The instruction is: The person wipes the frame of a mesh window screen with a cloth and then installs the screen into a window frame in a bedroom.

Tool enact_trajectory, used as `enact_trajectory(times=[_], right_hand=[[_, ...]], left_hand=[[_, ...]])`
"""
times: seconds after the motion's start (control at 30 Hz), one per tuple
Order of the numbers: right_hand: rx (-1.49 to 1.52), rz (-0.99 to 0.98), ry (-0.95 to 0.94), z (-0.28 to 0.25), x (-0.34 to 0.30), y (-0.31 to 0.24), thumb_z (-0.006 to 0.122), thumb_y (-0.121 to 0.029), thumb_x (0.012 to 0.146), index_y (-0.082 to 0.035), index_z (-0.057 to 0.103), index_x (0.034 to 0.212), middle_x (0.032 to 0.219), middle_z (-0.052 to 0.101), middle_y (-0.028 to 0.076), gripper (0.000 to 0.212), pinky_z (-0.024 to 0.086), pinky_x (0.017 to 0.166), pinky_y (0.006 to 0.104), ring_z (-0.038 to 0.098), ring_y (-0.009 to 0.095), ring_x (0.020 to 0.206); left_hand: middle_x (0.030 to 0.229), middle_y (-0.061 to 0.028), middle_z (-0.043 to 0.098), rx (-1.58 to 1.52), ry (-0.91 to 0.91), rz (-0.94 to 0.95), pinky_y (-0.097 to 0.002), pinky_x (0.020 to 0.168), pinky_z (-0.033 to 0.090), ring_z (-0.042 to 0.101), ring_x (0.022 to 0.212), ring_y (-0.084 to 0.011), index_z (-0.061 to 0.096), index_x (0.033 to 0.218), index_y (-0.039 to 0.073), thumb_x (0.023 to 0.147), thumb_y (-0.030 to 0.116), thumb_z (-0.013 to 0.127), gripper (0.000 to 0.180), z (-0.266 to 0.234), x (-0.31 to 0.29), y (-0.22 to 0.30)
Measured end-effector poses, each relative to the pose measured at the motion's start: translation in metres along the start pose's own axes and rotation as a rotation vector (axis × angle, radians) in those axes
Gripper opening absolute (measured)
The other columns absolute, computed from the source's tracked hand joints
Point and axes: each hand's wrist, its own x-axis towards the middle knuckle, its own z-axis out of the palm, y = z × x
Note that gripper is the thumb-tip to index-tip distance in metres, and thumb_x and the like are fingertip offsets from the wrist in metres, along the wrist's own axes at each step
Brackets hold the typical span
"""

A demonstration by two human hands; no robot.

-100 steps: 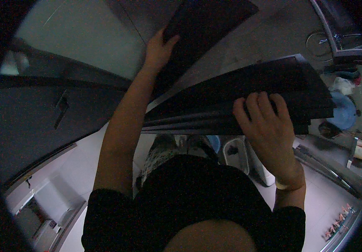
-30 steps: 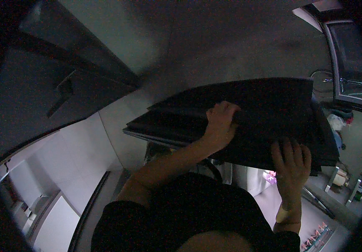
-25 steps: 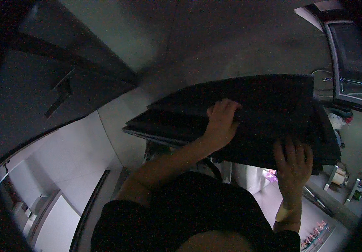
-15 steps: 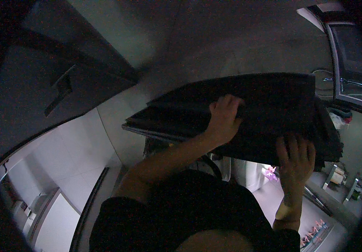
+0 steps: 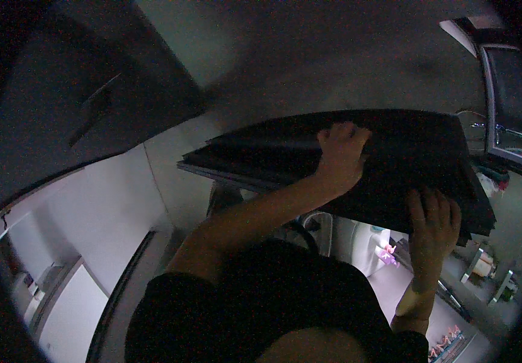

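A broad stack of thin black sheets [image 5: 412, 145] lies across the view in front of me, with its layered edges fanned out at the left. Whether they are cloth or stiff panels is too dark to tell. My left hand [image 5: 342, 157] reaches over the near edge to the middle of the stack, its fingers curled in against the top sheet. Near the right front edge, my right hand [image 5: 434, 221] lies on the black surface with fingers stretched and slightly apart. The undersides of both hands are hidden.
A dark door [image 5: 37, 127] with a lever handle [image 5: 94, 115] stands at the upper left. At the right are a framed window [image 5: 515, 100] and small wall brackets [image 5: 474, 266]. Below the stack, a white rounded object [image 5: 364, 251] sits by a pink-purple item [image 5: 388, 255]. Lower right shows pink pegs [image 5: 445, 343].
My left hand has slid a little right and farther away over the top sheet. My right hand has shifted slightly right and stays near the stack's front edge. The view has tilted slightly.
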Motion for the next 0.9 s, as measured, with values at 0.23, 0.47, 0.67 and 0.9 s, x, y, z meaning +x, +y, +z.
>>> enact_trajectory(times=[0.23,0.47,0.67,0.9], right_hand=[[-0.026,-0.031,0.026,0.000,0.000,0.002,0.053,-0.006,0.073,-0.011,0.060,0.105,0.105,0.059,0.008,0.033,0.040,0.090,0.0421,0.054,0.026,0.101],[-0.017,-0.041,0.059,0.003,-0.001,0.005,0.052,-0.005,0.073,-0.011,0.059,0.105,0.104,0.058,0.010,0.033,0.039,0.091,0.0424,0.054,0.027,0.098],[-0.010,-0.042,0.046,0.001,-0.004,0.005,0.054,-0.013,0.071,-0.012,0.058,0.105,0.105,0.058,0.011,0.034,0.039,0.090,0.0452,0.054,0.028,0.100],[0.021,-0.044,0.049,-0.001,-0.008,0.006,0.053,-0.012,0.072,-0.011,0.058,0.105,0.101,0.058,0.010,0.034,0.040,0.088,0.0422,0.054,0.026,0.098]], left_hand=[[0.104,-0.0156,0.049,-0.006,0.086,0.026,-0.0504,0.082,0.031,0.045,0.103,-0.0321,0.053,0.103,0.006,0.066,0.005,0.064,0.038,0.004,0.004,0.008],[0.106,-0.0159,0.048,0.080,0.126,0.055,-0.0508,0.080,0.033,0.045,0.104,-0.0325,0.053,0.104,0.005,0.068,0.009,0.064,0.037,0.012,0.009,0.019],[0.111,-0.0145,0.050,0.097,0.024,0.006,-0.0516,0.085,0.031,0.046,0.107,-0.0338,0.053,0.111,0.009,0.075,0.016,0.064,0.039,0.020,0.011,0.007],[0.111,-0.0155,0.054,0.036,-0.147,-0.070,-0.0527,0.088,0.033,0.051,0.105,-0.0336,0.054,0.111,0.009,0.079,0.023,0.062,0.036,0.026,0.014,0.005]])
